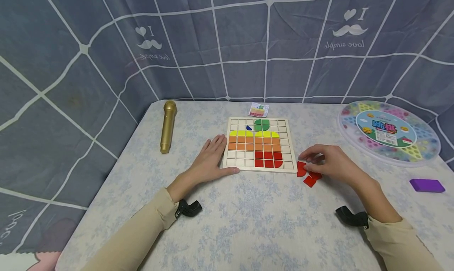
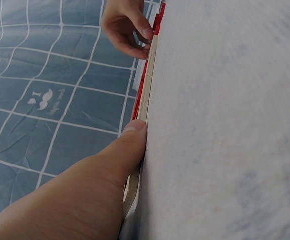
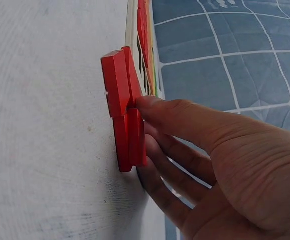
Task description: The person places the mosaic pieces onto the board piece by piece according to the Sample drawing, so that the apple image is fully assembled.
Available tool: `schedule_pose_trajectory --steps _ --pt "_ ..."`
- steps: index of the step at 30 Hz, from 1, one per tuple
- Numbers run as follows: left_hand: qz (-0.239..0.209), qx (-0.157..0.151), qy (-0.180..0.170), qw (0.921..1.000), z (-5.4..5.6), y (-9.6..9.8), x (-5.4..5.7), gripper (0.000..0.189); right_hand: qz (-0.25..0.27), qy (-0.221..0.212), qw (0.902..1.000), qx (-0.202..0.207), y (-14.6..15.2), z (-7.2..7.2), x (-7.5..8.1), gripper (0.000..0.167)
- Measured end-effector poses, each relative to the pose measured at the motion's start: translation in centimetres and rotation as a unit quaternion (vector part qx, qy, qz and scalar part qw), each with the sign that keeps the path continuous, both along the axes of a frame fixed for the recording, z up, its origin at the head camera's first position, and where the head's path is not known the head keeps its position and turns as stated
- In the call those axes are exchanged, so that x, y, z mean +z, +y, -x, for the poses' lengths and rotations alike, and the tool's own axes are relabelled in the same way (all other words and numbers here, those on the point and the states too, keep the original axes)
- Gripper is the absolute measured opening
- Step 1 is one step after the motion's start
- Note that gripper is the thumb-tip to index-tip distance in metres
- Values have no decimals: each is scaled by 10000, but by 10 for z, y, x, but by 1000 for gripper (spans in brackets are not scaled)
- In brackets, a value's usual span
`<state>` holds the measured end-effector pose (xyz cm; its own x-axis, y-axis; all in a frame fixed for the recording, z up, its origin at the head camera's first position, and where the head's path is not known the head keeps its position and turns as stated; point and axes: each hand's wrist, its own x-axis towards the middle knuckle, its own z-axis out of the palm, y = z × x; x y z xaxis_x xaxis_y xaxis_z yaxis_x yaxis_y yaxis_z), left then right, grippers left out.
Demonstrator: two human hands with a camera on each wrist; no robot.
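A square wooden grid board (image 1: pixel 289 144) lies on the table, with green, blue, yellow, orange and red pieces set in its cells. My left hand (image 1: pixel 209 160) rests along its left side, fingers stretched out. The left thumb (image 2: pixel 129 135) lies against the board's front edge. Several loose red pieces (image 1: pixel 310 181) lie just off the board's front right corner, some overlapping. Over them is my right hand (image 1: pixel 331 162), its fingers loosely bent. In the right wrist view the right thumb tip (image 3: pixel 147 102) touches the red pieces (image 3: pixel 115 82), and the other fingers reach down behind them.
Behind the board lies a small pattern card (image 1: pixel 259 109). A gold microphone (image 1: pixel 168 127) lies at the left. To the right are a round, clear-lidded game box (image 1: pixel 422 139) and a purple block (image 1: pixel 427 185). A grey checked curtain (image 1: pixel 244 38) hangs behind the table.
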<state>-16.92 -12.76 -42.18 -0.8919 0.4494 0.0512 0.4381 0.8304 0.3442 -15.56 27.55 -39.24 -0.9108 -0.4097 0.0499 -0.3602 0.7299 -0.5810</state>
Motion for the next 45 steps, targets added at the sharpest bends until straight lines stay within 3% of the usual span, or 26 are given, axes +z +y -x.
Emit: schedule_pose_trajectory --steps 7,16,38,45 --pt "-3 3 -18 10000 0 0 -1 118 95 167 9995 260 1 -2 1 25" --pt "4 -22 14 10000 1 0 -1 118 129 -87 9989 446 3 -4 3 31" --pt "61 25 -51 10000 1 1 -1 118 -98 130 9998 -62 3 -3 7 26" --pt "62 27 -60 10000 1 1 -1 117 306 391 9975 500 -11 0 8 26"
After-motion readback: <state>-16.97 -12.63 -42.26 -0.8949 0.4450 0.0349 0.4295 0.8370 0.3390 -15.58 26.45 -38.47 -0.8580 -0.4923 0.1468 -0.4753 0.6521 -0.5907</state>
